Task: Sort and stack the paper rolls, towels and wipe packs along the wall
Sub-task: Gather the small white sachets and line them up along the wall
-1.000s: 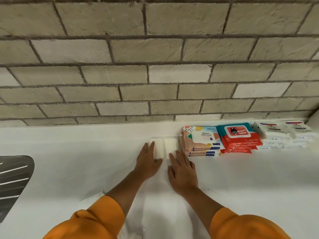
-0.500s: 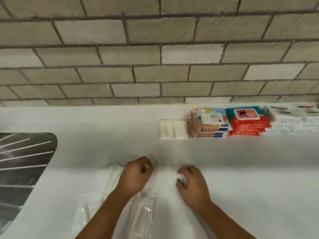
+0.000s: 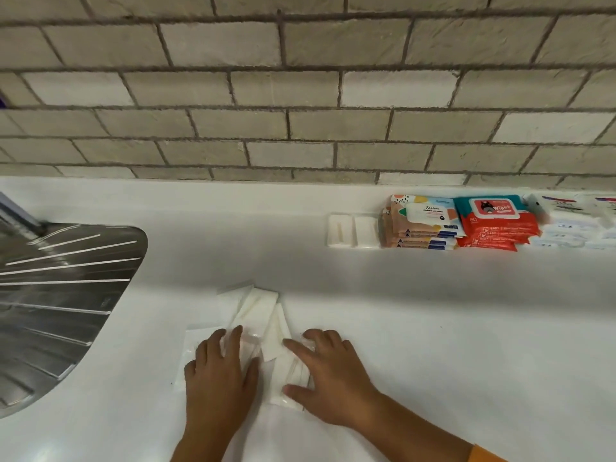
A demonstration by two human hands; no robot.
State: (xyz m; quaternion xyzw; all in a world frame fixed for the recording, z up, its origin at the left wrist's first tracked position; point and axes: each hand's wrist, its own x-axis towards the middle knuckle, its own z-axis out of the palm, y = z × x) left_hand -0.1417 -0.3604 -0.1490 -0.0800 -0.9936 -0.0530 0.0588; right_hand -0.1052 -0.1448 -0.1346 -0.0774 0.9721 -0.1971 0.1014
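Note:
Several small white tissue packs (image 3: 258, 311) in clear wrap lie loosely piled on the white counter (image 3: 433, 328) in front of me. My left hand (image 3: 220, 378) lies flat on the left packs with its fingers spread. My right hand (image 3: 330, 375) rests on the right packs, fingers and thumb around one pack's edges. Against the wall stand two white packs (image 3: 353, 230) side by side, then a stack of peach wipe packs (image 3: 421, 221), a stack of red wipe packs (image 3: 493, 221) and white wipe packs (image 3: 576, 221).
A steel sink drainer (image 3: 60, 295) fills the left side of the counter. The brick wall (image 3: 300, 95) runs along the back.
Both hands drew back from the two white packs at the wall to the near counter and now lie on the loose pile of tissue packs. My view has shifted left.

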